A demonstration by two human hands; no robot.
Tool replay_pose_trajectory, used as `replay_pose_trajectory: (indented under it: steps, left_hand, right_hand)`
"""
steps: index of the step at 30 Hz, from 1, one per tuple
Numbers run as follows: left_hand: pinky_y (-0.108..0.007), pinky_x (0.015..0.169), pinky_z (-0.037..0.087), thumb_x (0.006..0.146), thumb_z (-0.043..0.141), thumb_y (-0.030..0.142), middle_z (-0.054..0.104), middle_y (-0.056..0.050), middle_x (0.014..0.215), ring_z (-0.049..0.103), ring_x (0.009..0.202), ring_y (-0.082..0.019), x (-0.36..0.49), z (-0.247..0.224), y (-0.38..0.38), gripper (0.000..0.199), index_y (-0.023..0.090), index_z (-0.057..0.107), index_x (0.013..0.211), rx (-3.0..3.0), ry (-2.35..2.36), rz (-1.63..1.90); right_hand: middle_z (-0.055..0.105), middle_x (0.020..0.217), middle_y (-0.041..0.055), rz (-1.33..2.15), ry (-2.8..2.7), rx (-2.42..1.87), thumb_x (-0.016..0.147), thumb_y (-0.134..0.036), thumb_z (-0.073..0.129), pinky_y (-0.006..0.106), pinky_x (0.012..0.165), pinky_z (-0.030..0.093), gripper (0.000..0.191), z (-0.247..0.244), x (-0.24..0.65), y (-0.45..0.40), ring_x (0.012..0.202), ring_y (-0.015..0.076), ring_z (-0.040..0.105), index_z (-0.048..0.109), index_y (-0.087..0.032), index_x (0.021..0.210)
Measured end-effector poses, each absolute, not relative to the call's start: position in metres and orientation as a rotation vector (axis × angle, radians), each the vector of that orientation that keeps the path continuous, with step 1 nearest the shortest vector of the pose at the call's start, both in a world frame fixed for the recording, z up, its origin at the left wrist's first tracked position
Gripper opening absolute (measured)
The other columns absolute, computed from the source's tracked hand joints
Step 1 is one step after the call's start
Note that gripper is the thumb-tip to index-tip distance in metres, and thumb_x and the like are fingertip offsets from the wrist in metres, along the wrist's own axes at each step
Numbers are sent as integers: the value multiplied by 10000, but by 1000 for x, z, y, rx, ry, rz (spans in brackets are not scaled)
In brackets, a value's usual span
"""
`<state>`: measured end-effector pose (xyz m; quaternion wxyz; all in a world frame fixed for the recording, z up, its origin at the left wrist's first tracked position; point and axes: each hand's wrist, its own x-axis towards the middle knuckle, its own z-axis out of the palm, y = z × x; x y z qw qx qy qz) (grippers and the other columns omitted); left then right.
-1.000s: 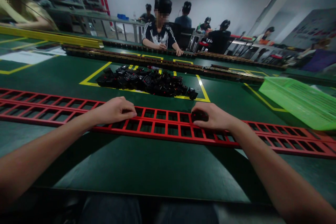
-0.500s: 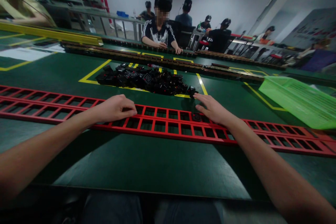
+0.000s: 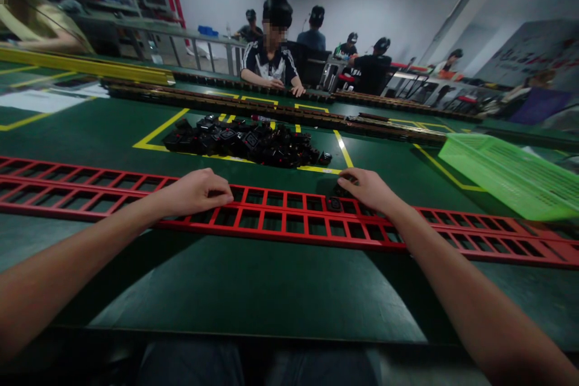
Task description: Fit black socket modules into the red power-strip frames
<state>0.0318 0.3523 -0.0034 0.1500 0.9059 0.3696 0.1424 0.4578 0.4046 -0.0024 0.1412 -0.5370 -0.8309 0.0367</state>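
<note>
Two joined red ladder-like frames (image 3: 296,223) lie across the green table in front of me. My left hand (image 3: 199,192) rests on them left of centre, fingers curled together; whatever they may hold is hidden. My right hand (image 3: 367,188) is bent over the upper rail, its fingers closed around a small black part that shows below the fingertips. One black square part (image 3: 333,204) sits in an upper-row opening just left of my right hand. Behind the frames lies a heap of black parts (image 3: 253,140) inside yellow tape lines.
A green plastic basket (image 3: 511,175) stands at the right. Long dark rails (image 3: 280,110) run across the table behind the heap, with a yellow bar (image 3: 90,66) at the far left. A person (image 3: 271,63) sits opposite, hands near the rails.
My right hand has drawn back from the heap's right end towards the red frames, its fingers now closed on a black part. My left hand has barely moved.
</note>
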Motion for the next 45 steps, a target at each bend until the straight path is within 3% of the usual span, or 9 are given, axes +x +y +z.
replay_pose_trajectory:
  steps: [5, 11, 14, 17, 26, 31, 38, 45]
  left_hand:
    - [-284, 747, 375, 946, 523, 391, 671, 6, 727, 571, 647, -118, 30, -5, 353, 313, 189, 682, 768, 2595, 1069, 406]
    - [-276, 718, 370, 954, 515, 379, 653, 2, 696, 560, 630, -114, 32, -3, 353, 319, 181, 671, 758, 2598, 1063, 391]
    - [-275, 721, 376, 950, 514, 378, 660, 4, 698, 565, 627, -114, 32, -3, 353, 320, 181, 671, 753, 2604, 1050, 399]
    - [-272, 718, 384, 950, 510, 385, 662, -1, 699, 571, 638, -119, 32, -3, 353, 324, 182, 673, 758, 2612, 1050, 401]
    - [-270, 703, 381, 947, 519, 379, 658, -2, 699, 571, 636, -121, 32, -3, 353, 313, 183, 677, 761, 2597, 1043, 413]
    - [-281, 702, 378, 940, 523, 373, 668, -9, 707, 577, 642, -129, 32, -3, 353, 301, 185, 683, 768, 2593, 1055, 416]
    - [-294, 717, 374, 937, 524, 377, 675, -15, 725, 573, 650, -131, 30, -4, 353, 302, 186, 688, 771, 2585, 1064, 399]
    - [-296, 730, 371, 940, 509, 386, 678, -18, 735, 581, 664, -135, 31, -4, 353, 322, 178, 692, 775, 2575, 1095, 362]
  right_hand:
    - [734, 870, 90, 150, -2524, -1518, 888, -479, 586, 395, 664, 543, 293, 7, 455, 398, 767, 253, 676, 705, -214, 856]
    - [699, 887, 79, 339, -2432, -1503, 814, -368, 681, 385, 691, 527, 199, 16, 446, 386, 792, 241, 657, 606, -201, 892]
    - [671, 879, 63, 296, -2398, -1439, 763, -349, 721, 374, 675, 512, 240, 18, 445, 385, 778, 234, 633, 580, -208, 896]
    - [658, 978, 77, 219, -2393, -1325, 731, -329, 745, 388, 732, 515, 353, 18, 447, 386, 841, 244, 624, 603, -205, 1030]
    - [596, 1029, 81, 312, -2449, -1244, 803, -359, 664, 408, 775, 517, 303, 38, 465, 386, 827, 230, 600, 655, -210, 1066]
    - [587, 1021, 73, 454, -2512, -1168, 841, -348, 601, 420, 866, 504, 162, 46, 467, 382, 932, 241, 603, 653, -225, 932]
    - [645, 921, 42, 848, -2582, -1239, 815, -382, 653, 340, 670, 492, 310, 52, 464, 373, 767, 199, 600, 610, -208, 1067]
    - [637, 841, 28, 908, -2677, -1295, 768, -338, 666, 323, 646, 451, 295, 49, 458, 373, 712, 181, 569, 605, -183, 1012]
